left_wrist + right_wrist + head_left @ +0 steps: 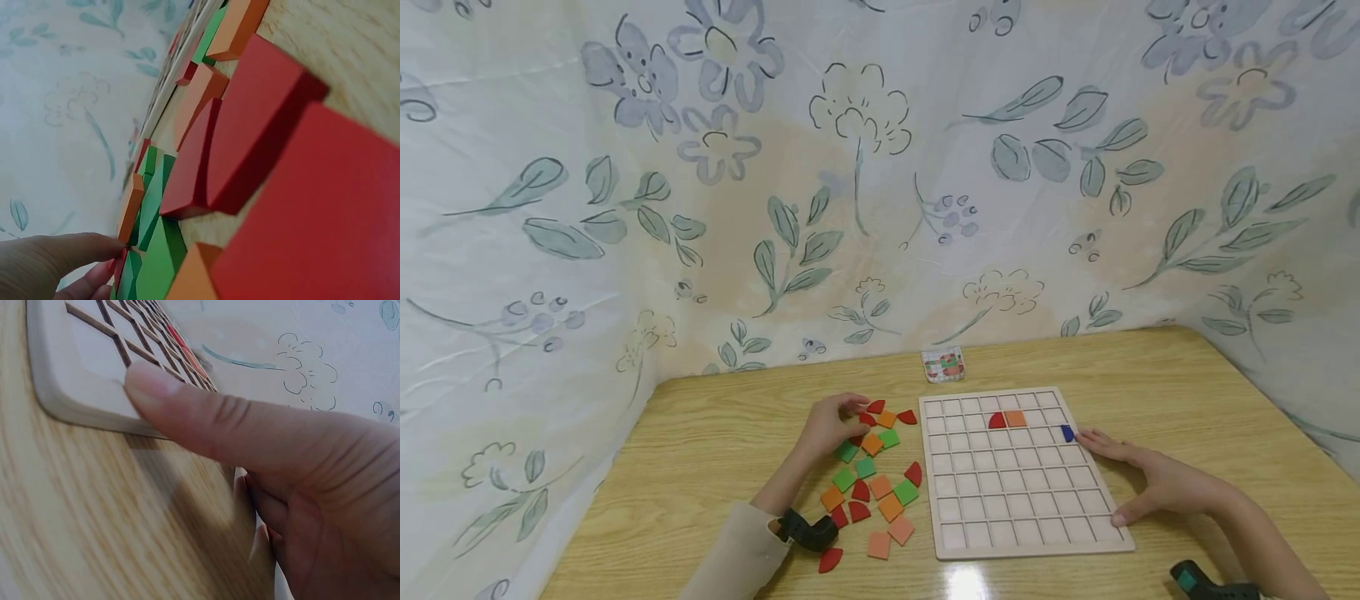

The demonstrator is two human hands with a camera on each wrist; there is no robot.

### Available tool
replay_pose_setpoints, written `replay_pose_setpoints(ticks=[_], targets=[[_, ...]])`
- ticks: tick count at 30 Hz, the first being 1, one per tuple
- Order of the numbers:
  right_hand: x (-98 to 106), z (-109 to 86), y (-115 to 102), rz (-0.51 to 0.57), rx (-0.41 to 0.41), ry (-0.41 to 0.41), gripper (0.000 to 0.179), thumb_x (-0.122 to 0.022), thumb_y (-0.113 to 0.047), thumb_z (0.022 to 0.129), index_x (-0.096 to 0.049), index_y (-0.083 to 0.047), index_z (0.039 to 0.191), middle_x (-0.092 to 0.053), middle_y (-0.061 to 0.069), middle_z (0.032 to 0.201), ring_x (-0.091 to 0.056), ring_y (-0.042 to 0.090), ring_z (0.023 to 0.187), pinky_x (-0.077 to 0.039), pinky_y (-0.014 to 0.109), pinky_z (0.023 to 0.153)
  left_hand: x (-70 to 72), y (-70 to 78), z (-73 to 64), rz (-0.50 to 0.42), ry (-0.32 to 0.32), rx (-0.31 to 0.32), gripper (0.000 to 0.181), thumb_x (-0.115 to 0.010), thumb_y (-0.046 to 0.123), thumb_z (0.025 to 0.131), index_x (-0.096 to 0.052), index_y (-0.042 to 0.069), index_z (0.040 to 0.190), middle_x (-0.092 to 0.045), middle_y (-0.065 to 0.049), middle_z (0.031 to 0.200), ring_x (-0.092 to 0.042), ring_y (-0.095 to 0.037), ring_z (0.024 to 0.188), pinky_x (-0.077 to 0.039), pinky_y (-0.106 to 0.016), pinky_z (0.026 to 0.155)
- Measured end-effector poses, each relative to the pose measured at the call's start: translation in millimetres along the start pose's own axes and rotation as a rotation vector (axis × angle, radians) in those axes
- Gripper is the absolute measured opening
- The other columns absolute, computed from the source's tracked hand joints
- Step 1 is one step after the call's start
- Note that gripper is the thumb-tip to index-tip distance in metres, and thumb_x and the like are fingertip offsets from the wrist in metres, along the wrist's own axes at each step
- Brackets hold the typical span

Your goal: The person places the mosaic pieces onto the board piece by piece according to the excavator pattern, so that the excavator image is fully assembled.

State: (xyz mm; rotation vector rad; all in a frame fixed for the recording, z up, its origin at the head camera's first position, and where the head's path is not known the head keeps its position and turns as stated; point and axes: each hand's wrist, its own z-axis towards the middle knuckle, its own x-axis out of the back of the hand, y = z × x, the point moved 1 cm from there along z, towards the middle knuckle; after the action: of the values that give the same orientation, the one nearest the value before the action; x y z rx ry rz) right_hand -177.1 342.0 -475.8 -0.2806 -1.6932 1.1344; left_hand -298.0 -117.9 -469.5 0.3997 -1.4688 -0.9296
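Observation:
My left hand (833, 427) is over the far end of a spread of loose coloured tiles. Its thumb and finger pinch a red tile (120, 265), mostly covered by the fingers. Red quarter-circle tiles (859, 511), orange square tiles (891, 507) and green square tiles (844, 478) lie around it. On the white gridded board (992, 485) sit a red quarter-circle tile (997, 421), an orange square tile (1015, 418) and, near the right edge, a dark blue rounded tile (1067, 433). My right hand (1165, 483) rests along that edge, fingers extended, thumb (153, 384) on the board's near corner.
Behind the board lies a small card (943, 365) with a coloured pattern on a grid. The wooden table (700, 467) meets a flowered cloth (865, 208) at the back and sides. One red quarter-circle tile (830, 560) lies close to the left wrist's black strap device (808, 531).

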Motion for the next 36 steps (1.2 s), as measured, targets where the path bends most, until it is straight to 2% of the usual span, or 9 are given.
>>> replay_pose_setpoints(ticks=[6,12,17,23,26,29,32,36], targets=[[1.0,-0.3,0.9,-0.012,0.009,0.0,0.092,-0.077,-0.03,0.071,-0.027,-0.009,0.145,-0.01,-0.028,0.143,-0.005,-0.028,0.12,0.001,-0.006,0.089,5.2,1.6,4.5,-0.031,0.015,0.045,0.032,-0.078,0.016,0.073,-0.069,0.012,0.104,-0.068,0.0,0.094,-0.059,-0.015,0.086,-0.049,-0.032,0.078],[1.0,-1.0,0.9,-0.018,-0.016,-0.002,0.093,-0.077,-0.031,0.07,-0.026,-0.01,0.146,-0.01,-0.027,0.142,-0.004,-0.029,0.119,0.001,-0.006,0.088,6.9,9.3,7.1,-0.044,0.004,0.056,0.034,-0.078,0.017,0.073,-0.069,0.012,0.106,-0.068,0.0,0.096,-0.058,-0.02,0.092,-0.048,-0.037,0.083],[1.0,-0.8,-0.2,-0.017,-0.01,-0.004,0.093,-0.076,-0.031,0.071,-0.026,-0.01,0.146,-0.009,-0.027,0.142,-0.004,-0.029,0.12,0.001,-0.006,0.089,2.8,18.9,9.7,-0.035,-0.015,0.037,0.033,-0.077,0.021,0.075,-0.069,0.012,0.106,-0.068,-0.001,0.096,-0.058,-0.02,0.092,-0.048,-0.036,0.082],[0.9,0.0,-0.4,-0.02,-0.025,-0.004,0.093,-0.077,-0.031,0.071,-0.026,-0.011,0.146,-0.008,-0.022,0.145,-0.003,-0.029,0.119,0.002,-0.006,0.089,-8.8,32.9,13.3,-0.08,-0.055,-0.008,0.036,-0.076,0.019,0.076,-0.067,0.008,0.109,-0.068,-0.006,0.101,-0.06,-0.024,0.093,-0.049,-0.032,0.079],[0.9,0.5,-0.7,-0.024,-0.031,-0.003,0.094,-0.077,-0.032,0.07,-0.026,-0.012,0.146,-0.009,-0.009,0.15,-0.003,-0.029,0.119,0.002,-0.006,0.089,-16.2,42.5,16.6,-0.092,-0.07,-0.036,0.036,-0.075,0.018,0.077,-0.067,0.007,0.11,-0.068,-0.006,0.1,-0.06,-0.024,0.091,-0.049,-0.03,0.076],[1.0,1.0,-1.2,-0.026,-0.024,-0.002,0.094,-0.077,-0.033,0.07,-0.026,-0.011,0.146,-0.01,0.005,0.152,-0.003,-0.029,0.12,0.002,-0.006,0.089,-24.4,55.0,21.2,-0.078,-0.069,-0.035,0.036,-0.076,0.019,0.076,-0.068,0.008,0.108,-0.068,-0.003,0.097,-0.058,-0.023,0.09,-0.047,-0.03,0.077],[1.1,0.8,-1.4,-0.032,-0.014,0.001,0.094,-0.077,-0.033,0.07,-0.026,-0.01,0.146,-0.01,0.005,0.152,-0.004,-0.028,0.12,0.001,-0.006,0.09,-34.6,68.9,27.5,-0.072,-0.076,-0.048,0.035,-0.076,0.019,0.075,-0.068,0.008,0.108,-0.069,-0.001,0.095,-0.058,-0.021,0.09,-0.047,-0.029,0.079],[0.7,1.0,-1.3,-0.027,-0.008,0.004,0.093,-0.077,-0.032,0.07,-0.027,-0.009,0.145,-0.012,0.009,0.152,-0.005,-0.028,0.12,0.001,-0.006,0.09,-48.4,88.8,36.0,-0.064,-0.096,-0.102,0.036,-0.077,0.019,0.075,-0.068,0.007,0.107,-0.07,-0.002,0.095,-0.06,-0.021,0.091,-0.047,-0.025,0.077]])
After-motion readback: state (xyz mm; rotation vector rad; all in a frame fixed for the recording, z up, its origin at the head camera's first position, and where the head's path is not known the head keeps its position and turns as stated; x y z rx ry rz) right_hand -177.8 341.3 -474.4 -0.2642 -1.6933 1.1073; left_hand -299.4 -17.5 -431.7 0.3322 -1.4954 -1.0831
